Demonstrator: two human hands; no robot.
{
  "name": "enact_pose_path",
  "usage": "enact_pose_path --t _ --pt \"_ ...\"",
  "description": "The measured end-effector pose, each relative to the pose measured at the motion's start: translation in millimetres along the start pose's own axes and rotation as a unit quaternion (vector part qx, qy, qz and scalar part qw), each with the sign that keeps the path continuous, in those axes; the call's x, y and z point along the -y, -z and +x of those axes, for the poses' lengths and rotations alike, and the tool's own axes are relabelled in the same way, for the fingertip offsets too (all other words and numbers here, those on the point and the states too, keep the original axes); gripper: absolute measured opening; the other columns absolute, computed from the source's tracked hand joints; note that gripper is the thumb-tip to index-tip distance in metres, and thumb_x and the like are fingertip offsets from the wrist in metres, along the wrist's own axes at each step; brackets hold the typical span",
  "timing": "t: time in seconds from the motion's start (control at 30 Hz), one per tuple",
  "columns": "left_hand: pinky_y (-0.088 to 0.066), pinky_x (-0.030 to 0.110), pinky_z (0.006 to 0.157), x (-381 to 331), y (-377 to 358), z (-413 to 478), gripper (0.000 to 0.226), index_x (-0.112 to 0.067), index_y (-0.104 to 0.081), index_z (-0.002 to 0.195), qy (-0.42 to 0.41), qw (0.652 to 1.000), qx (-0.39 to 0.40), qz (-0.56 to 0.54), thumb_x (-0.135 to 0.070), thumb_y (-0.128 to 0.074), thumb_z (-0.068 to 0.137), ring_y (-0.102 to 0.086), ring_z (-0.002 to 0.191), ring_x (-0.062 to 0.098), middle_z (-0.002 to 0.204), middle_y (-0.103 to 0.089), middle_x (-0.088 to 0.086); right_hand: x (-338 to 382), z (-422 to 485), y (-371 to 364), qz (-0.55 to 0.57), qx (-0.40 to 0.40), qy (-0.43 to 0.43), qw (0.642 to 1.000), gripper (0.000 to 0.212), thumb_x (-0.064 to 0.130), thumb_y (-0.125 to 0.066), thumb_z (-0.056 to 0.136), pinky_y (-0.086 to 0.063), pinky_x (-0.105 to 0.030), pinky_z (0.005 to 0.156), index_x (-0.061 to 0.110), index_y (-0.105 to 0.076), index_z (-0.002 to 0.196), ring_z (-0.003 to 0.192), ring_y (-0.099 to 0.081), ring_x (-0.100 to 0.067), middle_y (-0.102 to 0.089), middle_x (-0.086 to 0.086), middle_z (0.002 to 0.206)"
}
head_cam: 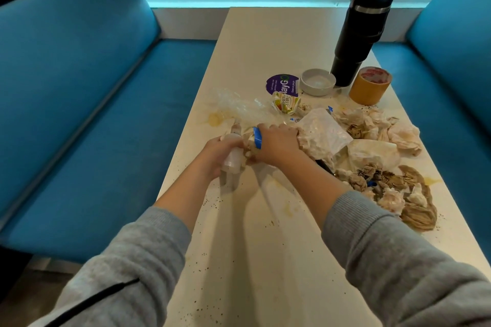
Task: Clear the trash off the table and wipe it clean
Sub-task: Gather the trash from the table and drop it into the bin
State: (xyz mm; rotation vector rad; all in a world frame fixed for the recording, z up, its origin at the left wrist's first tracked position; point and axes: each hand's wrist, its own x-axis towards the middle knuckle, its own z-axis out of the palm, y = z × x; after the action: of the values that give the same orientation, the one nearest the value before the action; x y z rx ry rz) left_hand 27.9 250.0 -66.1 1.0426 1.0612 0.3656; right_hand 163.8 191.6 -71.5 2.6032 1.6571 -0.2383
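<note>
Over the stained white worktop (265,42), the left hand (221,152) holds a small translucent bottle (233,160) while the right hand (276,145) grips a crumpled clear bag (324,133). Soiled tissues (403,138) lie heaped to the right; a black tumbler (358,34), a tape roll (369,86) and a white dish (317,82) stand beyond.

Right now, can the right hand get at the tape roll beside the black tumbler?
Probably not yet: the right hand grips crumpled trash, and heaped tissues lie between it and the tape roll.
</note>
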Motion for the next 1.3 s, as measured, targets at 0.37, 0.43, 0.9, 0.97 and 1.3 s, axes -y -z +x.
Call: enact_pose_path --t 0.37,0.43,0.9,0.97,1.3 --pt "-0.053 0.036 0.065 12 9 -17 0.037 -0.011 -0.062 0.114 -0.075 0.995 -0.055 -0.035 -0.015 -0.072 0.079 -0.061 0.082 0.023 0.098 -0.063 0.009 -8 -28 33 0.174 -0.179 0.028 0.968 0.039 0.017 -0.052 0.088 -0.044 -0.038 0.085 0.022 -0.058 0.126 0.100 -0.054 -0.030 -0.067 -0.008 0.104" --pt "-0.052 0.032 0.060 14 13 -25 0.033 -0.012 -0.063 0.111 -0.083 0.994 -0.061 -0.046 -0.015 -0.072 0.079 -0.060 0.080 0.021 0.097 -0.062 0.008 -8 -36 45 0.248 -0.202 0.037 0.947 0.035 0.016 -0.052 0.088 -0.043 -0.037 0.080 0.021 -0.061 0.121 0.095 -0.055 -0.029 -0.067 -0.008 0.098" --pt "-0.047 0.032 0.064 24 49 -93 0.031 -0.014 -0.063 0.111 -0.096 0.992 -0.080 -0.030 -0.016 -0.068 0.081 -0.056 0.082 0.017 0.092 -0.059 -0.001 33 -114 120 0.617 -0.290 0.025 0.732 0.035 0.005 -0.058 0.088 -0.050 -0.016 0.073 0.003 -0.058 0.122 0.089 -0.059 -0.015 -0.064 -0.005 0.100" --pt "-0.046 0.032 0.063 25 58 -106 0.033 -0.013 -0.064 0.111 -0.099 0.991 -0.078 -0.034 -0.016 -0.070 0.079 -0.056 0.083 0.018 0.093 -0.059 0.000 49 -129 131 0.651 -0.282 0.028 0.704 0.029 0.002 -0.058 0.086 -0.051 -0.018 0.073 0.006 -0.060 0.115 0.082 -0.059 -0.010 -0.062 0.003 0.088" --pt "-0.047 0.025 0.059 54 147 -195 0.027 -0.022 -0.065 0.107 -0.116 0.976 -0.183 0.014 -0.015 -0.066 0.081 -0.057 0.076 0.009 0.091 -0.061 -0.010 167 -213 100 0.738 -0.143 0.051 0.658 0.025 0.004 -0.063 0.083 -0.053 -0.030 0.064 0.010 -0.063 0.107 0.076 -0.063 -0.017 -0.065 -0.001 0.082"
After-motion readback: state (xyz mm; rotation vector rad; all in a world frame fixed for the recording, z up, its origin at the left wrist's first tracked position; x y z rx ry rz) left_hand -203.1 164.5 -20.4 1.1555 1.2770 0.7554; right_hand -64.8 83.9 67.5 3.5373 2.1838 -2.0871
